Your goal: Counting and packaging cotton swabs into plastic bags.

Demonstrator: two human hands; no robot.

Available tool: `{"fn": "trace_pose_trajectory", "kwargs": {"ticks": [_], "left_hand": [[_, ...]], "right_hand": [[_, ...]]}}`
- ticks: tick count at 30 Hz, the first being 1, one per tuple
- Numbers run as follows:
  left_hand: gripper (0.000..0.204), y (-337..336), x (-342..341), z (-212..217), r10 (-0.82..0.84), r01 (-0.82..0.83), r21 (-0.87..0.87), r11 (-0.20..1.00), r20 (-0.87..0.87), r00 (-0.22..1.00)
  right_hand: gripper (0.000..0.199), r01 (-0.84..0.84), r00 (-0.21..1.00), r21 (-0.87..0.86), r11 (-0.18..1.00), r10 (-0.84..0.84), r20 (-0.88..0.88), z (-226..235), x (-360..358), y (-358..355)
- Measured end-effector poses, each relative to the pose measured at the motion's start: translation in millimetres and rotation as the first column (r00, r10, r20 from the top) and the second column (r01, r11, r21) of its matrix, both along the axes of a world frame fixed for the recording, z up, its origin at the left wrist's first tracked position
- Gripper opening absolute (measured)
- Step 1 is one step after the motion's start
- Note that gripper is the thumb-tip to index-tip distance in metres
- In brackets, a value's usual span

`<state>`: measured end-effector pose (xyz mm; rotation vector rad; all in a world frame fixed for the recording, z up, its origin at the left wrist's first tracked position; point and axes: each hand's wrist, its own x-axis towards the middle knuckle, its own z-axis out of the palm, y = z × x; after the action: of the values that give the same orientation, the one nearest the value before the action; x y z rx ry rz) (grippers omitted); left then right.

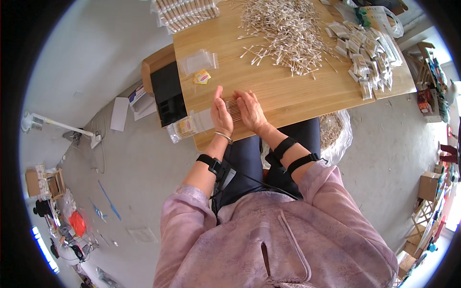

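A row of cotton swabs (pixel 234 110) lies side by side near the table's front edge, between my two hands. My left hand (pixel 222 116) stands on its edge at the left of the row, fingers together and pointing away from me. From the right, my right hand (pixel 251 112) presses against the row with closed, slightly bent fingers; their tips are partly hidden. To the left of my left hand lies a clear plastic packet (pixel 184 128) with swabs and a yellow label inside. Small yellow cards (pixel 201 77) and clear empty bags (pixel 199 61) rest farther back.
A large heap of loose swabs (pixel 288 33) covers the table's far middle. Filled small packets (pixel 370 57) pile up at the right, and bundled packs (pixel 185 12) sit far left. An open carton (pixel 148 72) adjoins the table's left side. A clear bag (pixel 343 139) stands below the front edge.
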<state>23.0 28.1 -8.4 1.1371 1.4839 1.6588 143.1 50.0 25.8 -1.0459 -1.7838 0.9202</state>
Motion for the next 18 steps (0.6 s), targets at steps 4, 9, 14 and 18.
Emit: {"fn": "trace_pose_trajectory", "kwargs": {"ticks": [4, 9, 14, 18], "left_hand": [[0.071, 0.0, -2.3, -0.2, -0.032, 0.032, -0.001, 0.999, -0.009, 0.999], [0.071, -0.9, -3.2, 1.4, -0.080, 0.080, -0.003, 0.997, -0.022, 0.997], [0.071, -2.3, -3.2, 3.8, -0.124, 0.124, -0.002, 0.992, -0.032, 0.992], [0.072, 4.3, -2.1, 5.2, -0.149, 0.147, 0.040, 0.988, 0.439, 0.886]], "right_hand": [[0.028, -0.060, 0.996, 0.060, 0.996, 0.056, 0.073, -2.0, -1.6, -1.6], [0.028, -0.032, 0.999, -0.025, 0.999, 0.031, -0.037, -2.0, -7.4, -5.0], [0.031, -0.018, 0.993, -0.189, 0.982, -0.004, -0.118, 0.7, -3.3, -6.3], [0.041, 0.045, 0.999, 0.125, 0.991, -0.045, -0.003, -7.3, 16.4, -4.1]]}}
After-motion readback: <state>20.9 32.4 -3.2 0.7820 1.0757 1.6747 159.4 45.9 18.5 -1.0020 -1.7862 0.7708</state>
